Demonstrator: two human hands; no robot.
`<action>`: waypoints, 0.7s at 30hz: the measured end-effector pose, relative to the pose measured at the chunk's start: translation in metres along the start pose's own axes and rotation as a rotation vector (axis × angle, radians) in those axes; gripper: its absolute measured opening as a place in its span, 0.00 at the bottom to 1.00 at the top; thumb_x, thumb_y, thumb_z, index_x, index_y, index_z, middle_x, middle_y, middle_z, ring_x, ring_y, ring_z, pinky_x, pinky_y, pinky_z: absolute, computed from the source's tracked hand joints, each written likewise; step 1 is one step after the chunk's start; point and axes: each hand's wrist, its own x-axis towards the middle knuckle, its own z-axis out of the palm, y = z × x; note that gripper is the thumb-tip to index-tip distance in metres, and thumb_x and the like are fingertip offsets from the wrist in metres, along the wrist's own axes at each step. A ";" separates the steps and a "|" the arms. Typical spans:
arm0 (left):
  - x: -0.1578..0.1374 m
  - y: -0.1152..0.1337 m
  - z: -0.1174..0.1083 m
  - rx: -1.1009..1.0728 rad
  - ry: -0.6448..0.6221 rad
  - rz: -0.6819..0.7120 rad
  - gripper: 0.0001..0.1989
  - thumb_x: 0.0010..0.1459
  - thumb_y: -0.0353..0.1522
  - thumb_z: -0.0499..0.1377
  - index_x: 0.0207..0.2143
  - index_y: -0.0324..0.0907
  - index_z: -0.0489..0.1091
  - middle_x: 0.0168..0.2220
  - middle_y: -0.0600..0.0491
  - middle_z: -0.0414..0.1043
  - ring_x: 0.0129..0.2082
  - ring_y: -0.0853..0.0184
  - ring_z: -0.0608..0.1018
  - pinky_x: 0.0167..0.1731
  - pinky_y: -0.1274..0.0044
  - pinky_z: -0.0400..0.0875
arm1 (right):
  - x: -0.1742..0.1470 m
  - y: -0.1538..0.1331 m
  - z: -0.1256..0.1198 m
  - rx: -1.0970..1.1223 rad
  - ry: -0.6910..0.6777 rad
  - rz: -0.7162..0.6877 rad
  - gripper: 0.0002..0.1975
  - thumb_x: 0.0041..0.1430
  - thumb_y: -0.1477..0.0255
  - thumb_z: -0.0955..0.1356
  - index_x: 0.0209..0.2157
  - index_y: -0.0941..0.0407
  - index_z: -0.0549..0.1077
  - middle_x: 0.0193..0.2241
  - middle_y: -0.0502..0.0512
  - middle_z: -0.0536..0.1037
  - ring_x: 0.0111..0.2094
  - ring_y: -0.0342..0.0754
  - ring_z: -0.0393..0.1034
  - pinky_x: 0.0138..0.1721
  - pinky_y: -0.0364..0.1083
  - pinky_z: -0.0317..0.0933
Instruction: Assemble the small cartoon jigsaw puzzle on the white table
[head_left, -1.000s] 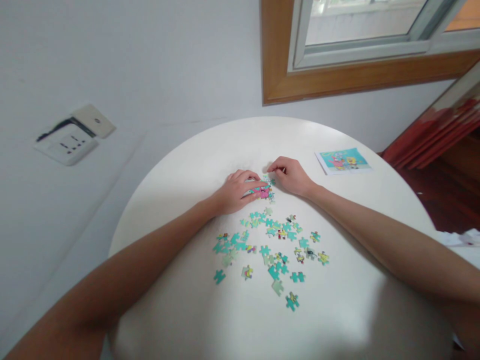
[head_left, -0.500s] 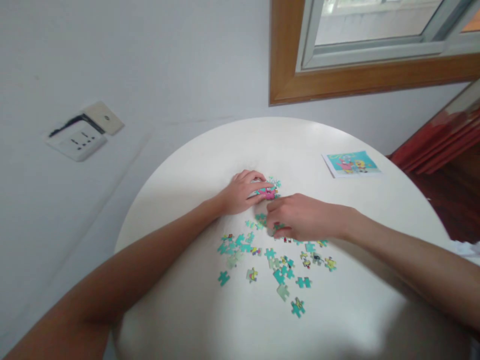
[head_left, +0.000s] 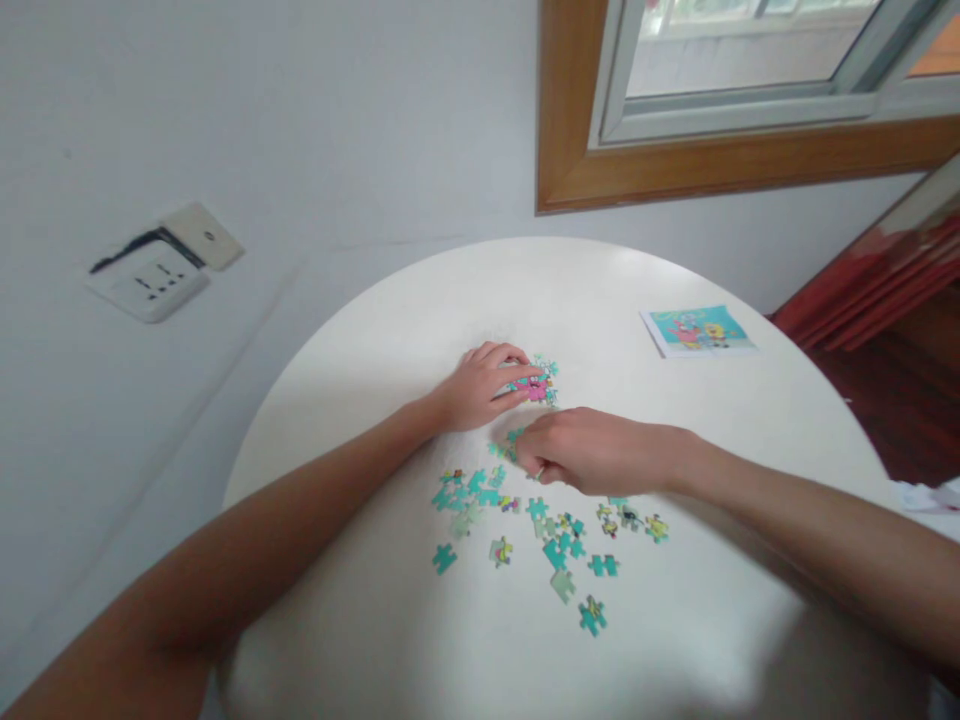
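Note:
My left hand (head_left: 484, 388) rests on the table with its fingers spread, two of them lying over the left part of a joined jigsaw section (head_left: 537, 386). Pink and teal printing shows on that section beside the fingertips. Closer to me, my right hand (head_left: 566, 448) is curled with fingers and thumb pressed together, low among loose pieces. What its fingertips hold, if anything, is hidden. Teal puzzle pieces (head_left: 489, 496) lie scattered left of and below the right hand. A yellow-printed piece (head_left: 656, 528) lies below the right wrist.
The round white table (head_left: 360, 620) stands against the wall. A picture card (head_left: 699, 332) with cartoon figures lies at its far right. On the wall to the left is a power socket (head_left: 154, 285). A wood-framed window (head_left: 562, 120) and a red curtain (head_left: 862, 285) are beyond the table.
My right hand has shifted slightly left and toward me, away from the joined section, uncovering more of its lower right. My left hand stays in place.

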 end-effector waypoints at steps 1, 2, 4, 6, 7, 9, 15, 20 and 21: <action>0.000 -0.001 0.001 -0.002 0.001 0.005 0.19 0.67 0.45 0.53 0.58 0.53 0.70 0.55 0.48 0.68 0.55 0.57 0.68 0.57 0.61 0.60 | 0.002 0.009 -0.002 0.087 0.046 -0.004 0.09 0.56 0.83 0.65 0.28 0.55 0.70 0.27 0.49 0.73 0.28 0.42 0.63 0.32 0.45 0.57; 0.000 -0.001 0.001 -0.002 0.004 0.009 0.19 0.67 0.45 0.53 0.57 0.53 0.70 0.57 0.49 0.67 0.56 0.57 0.67 0.57 0.61 0.60 | 0.004 0.020 -0.004 0.168 0.139 0.013 0.08 0.57 0.81 0.65 0.29 0.55 0.70 0.28 0.49 0.74 0.28 0.42 0.63 0.32 0.44 0.58; 0.000 -0.002 0.002 -0.003 0.008 0.012 0.19 0.67 0.45 0.53 0.57 0.53 0.70 0.61 0.50 0.65 0.57 0.57 0.66 0.58 0.60 0.59 | 0.008 0.048 -0.008 0.245 0.435 0.104 0.05 0.58 0.77 0.66 0.30 0.56 0.72 0.27 0.49 0.75 0.28 0.42 0.64 0.32 0.44 0.58; 0.000 -0.002 0.002 -0.009 -0.002 0.011 0.19 0.68 0.44 0.53 0.58 0.55 0.68 0.64 0.53 0.63 0.58 0.57 0.66 0.58 0.60 0.59 | 0.012 0.077 -0.009 0.264 0.715 0.243 0.03 0.57 0.75 0.67 0.29 0.56 0.73 0.26 0.50 0.75 0.28 0.43 0.65 0.32 0.45 0.59; 0.001 -0.001 0.002 -0.014 -0.011 0.008 0.19 0.68 0.44 0.52 0.59 0.55 0.67 0.64 0.54 0.63 0.58 0.58 0.66 0.58 0.60 0.59 | 0.014 0.090 -0.010 0.270 0.814 0.304 0.03 0.56 0.74 0.68 0.29 0.57 0.73 0.25 0.51 0.75 0.27 0.43 0.65 0.32 0.45 0.59; 0.001 -0.001 0.002 -0.025 -0.023 0.001 0.20 0.68 0.44 0.53 0.61 0.56 0.66 0.64 0.56 0.64 0.58 0.58 0.66 0.57 0.60 0.58 | 0.017 0.110 -0.009 0.259 0.898 0.368 0.04 0.55 0.73 0.69 0.28 0.58 0.75 0.26 0.53 0.77 0.28 0.44 0.67 0.32 0.46 0.60; 0.001 -0.001 0.002 -0.033 -0.029 -0.019 0.21 0.68 0.44 0.53 0.61 0.56 0.66 0.64 0.55 0.66 0.57 0.58 0.66 0.57 0.60 0.58 | 0.022 0.121 -0.004 0.204 0.839 0.349 0.06 0.55 0.73 0.68 0.29 0.59 0.77 0.25 0.53 0.78 0.27 0.44 0.66 0.32 0.46 0.59; 0.002 0.000 0.001 -0.032 -0.035 -0.022 0.21 0.68 0.44 0.53 0.61 0.56 0.66 0.64 0.55 0.65 0.57 0.57 0.66 0.57 0.60 0.57 | 0.023 0.122 -0.003 0.132 0.788 0.349 0.07 0.56 0.74 0.67 0.30 0.59 0.78 0.25 0.52 0.77 0.26 0.43 0.65 0.32 0.45 0.58; 0.002 0.001 0.000 -0.030 -0.035 -0.021 0.21 0.68 0.44 0.53 0.61 0.56 0.66 0.64 0.55 0.65 0.57 0.57 0.66 0.57 0.60 0.57 | 0.023 0.123 -0.003 0.111 0.781 0.347 0.07 0.56 0.74 0.67 0.30 0.59 0.78 0.25 0.52 0.77 0.26 0.43 0.64 0.32 0.45 0.57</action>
